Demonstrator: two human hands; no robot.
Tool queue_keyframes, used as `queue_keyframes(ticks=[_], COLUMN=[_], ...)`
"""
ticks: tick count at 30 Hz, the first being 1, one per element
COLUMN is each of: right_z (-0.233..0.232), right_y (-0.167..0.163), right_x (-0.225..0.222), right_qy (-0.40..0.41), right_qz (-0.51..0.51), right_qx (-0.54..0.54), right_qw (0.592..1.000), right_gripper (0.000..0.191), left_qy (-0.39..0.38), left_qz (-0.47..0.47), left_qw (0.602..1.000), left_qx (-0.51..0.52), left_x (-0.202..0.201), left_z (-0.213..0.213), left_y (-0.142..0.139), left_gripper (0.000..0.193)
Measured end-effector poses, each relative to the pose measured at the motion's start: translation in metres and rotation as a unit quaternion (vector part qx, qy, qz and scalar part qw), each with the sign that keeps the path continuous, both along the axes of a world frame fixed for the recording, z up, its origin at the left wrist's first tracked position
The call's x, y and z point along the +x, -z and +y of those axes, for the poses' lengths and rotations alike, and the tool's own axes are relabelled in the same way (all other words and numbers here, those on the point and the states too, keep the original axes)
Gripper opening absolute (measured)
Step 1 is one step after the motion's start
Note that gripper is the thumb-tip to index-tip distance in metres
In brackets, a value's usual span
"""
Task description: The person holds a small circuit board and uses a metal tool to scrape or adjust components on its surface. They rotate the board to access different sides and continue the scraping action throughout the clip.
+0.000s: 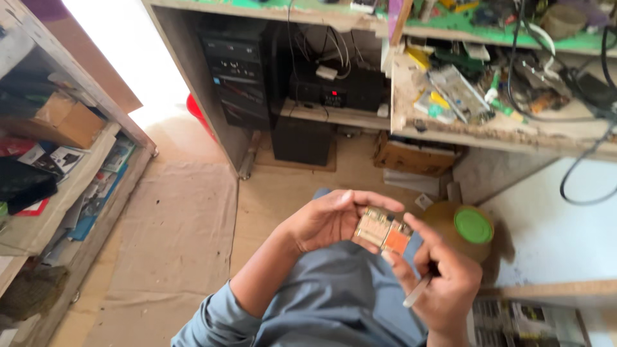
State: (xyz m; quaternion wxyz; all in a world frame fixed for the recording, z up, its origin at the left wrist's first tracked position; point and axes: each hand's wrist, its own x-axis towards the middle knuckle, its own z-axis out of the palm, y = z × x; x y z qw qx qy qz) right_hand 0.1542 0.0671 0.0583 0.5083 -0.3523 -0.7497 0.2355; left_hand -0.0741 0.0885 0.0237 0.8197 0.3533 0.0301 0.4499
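both hands, left hand (324, 222) and right hand (443, 279), grasp a small circuit board (384, 231) at lower centre; the right also clasps a white tool (416, 291); a green-lidded jar (466, 228), contents unclear, stands beside them.

We see a small circuit board (384, 232) with shiny coppery metal parts, a jar (459, 229) with a smooth green plastic lid (473, 225), rough, chipped wooden shelves (501, 132), and matt beige cloth (180, 238) on the floor.

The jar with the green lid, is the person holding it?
No, the jar stands on the floor, while the left hand and right hand hold a small circuit board.
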Motion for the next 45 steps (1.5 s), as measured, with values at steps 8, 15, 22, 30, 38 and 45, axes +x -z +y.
queue_keyframes(ticks=[8,15,22,30,38,45], right_z=[-0.044,-0.073,-0.102,-0.104,-0.136,-0.145], right_y=[-0.027,-0.040,-0.045,-0.031,-0.019,-0.032], right_x=[0.012,0.022,0.039,0.082,0.111,0.096], right_qy=[0.018,-0.001,0.005,-0.121,-0.385,-0.559], right_qz=[-0.033,-0.017,0.018,0.339,0.294,0.266], right_qx=[0.014,0.019,0.023,-0.007,-0.092,-0.147], right_qw=[0.999,1.000,1.000,0.933,0.870,0.772], right_gripper=[0.050,0.055,0.057,0.039,0.030,0.036], left_qy=[0.034,0.057,0.061,0.071,0.051,0.036], left_qz=[-0.066,-0.094,-0.088,-0.110,-0.094,-0.086], left_qw=[0.997,0.994,0.994,0.991,0.993,0.994], left_qx=[-0.033,-0.008,0.021,0.028,0.043,0.063], left_x=[0.033,0.047,0.057,0.065,0.068,0.058], left_z=[-0.047,-0.068,-0.087,-0.104,-0.101,-0.095], left_y=[0.004,-0.005,-0.016,-0.028,-0.027,-0.023], left_gripper=[0.079,0.080,0.088,0.094,0.093,0.096])
